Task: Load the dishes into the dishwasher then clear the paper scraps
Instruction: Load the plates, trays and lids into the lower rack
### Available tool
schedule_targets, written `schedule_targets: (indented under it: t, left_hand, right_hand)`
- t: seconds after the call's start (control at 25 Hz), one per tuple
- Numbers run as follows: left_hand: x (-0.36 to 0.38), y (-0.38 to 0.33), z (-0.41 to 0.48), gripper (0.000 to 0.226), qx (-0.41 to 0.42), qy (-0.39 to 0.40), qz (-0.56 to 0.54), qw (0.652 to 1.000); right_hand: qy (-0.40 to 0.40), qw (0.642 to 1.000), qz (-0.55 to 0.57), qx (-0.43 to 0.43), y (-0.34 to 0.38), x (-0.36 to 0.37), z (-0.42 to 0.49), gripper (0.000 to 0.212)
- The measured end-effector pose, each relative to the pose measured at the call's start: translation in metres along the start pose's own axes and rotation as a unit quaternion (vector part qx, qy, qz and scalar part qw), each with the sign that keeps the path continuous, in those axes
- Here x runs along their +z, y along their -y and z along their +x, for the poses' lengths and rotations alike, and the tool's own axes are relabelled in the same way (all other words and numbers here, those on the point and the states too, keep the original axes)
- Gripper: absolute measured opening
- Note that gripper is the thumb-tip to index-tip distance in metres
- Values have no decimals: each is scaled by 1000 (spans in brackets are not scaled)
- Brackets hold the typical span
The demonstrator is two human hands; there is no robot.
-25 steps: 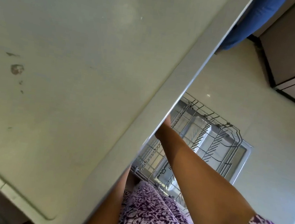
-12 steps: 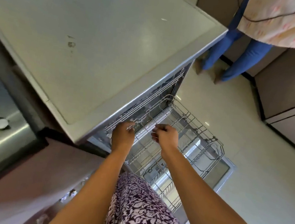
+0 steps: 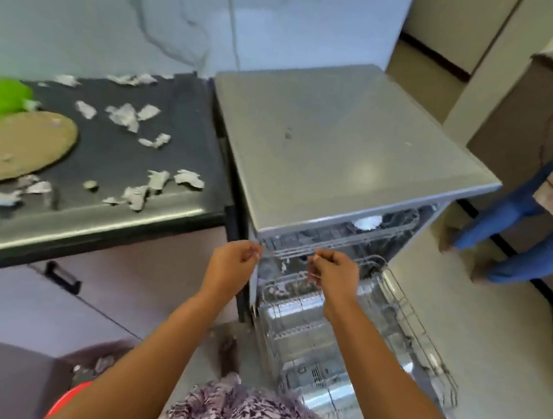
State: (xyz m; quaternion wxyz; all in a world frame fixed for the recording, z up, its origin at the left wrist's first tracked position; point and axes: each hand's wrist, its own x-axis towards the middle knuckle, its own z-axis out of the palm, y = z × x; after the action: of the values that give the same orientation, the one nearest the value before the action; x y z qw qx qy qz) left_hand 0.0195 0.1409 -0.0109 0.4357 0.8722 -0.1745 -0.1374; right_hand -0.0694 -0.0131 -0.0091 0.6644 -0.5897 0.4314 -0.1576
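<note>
Together, left hand, right hand at upper rack, paper scraps on counter

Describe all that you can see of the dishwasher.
The dishwasher is a grey, freestanding box with a flat, slightly stained top, standing beside the dark counter. Its door lies open, shiny inside. The wire lower rack is out over the door and looks empty. The upper rack sits inside with something white in it. The left hand and right hand are curled at the upper rack's front edge; whether they grip it is unclear.
</note>
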Motion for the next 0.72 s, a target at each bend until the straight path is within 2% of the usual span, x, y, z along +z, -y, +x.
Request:
schedule_targets:
  t: [0.28,0.44,0.72]
  left_hand:
    - [-116,32,-12,16,-34,-186,-71,979]
    - [-170,64,-13,16,-49,-227,-90,968]
    - [-289,139,1,14,-87,-297,-97,946]
  right_hand:
    - [140,985,-46,-91,39,94,-41,13]
    - [173,977,-57,-112,48,152,-55,15]
    - [240,964,-58,-97,60,291,-90,14]
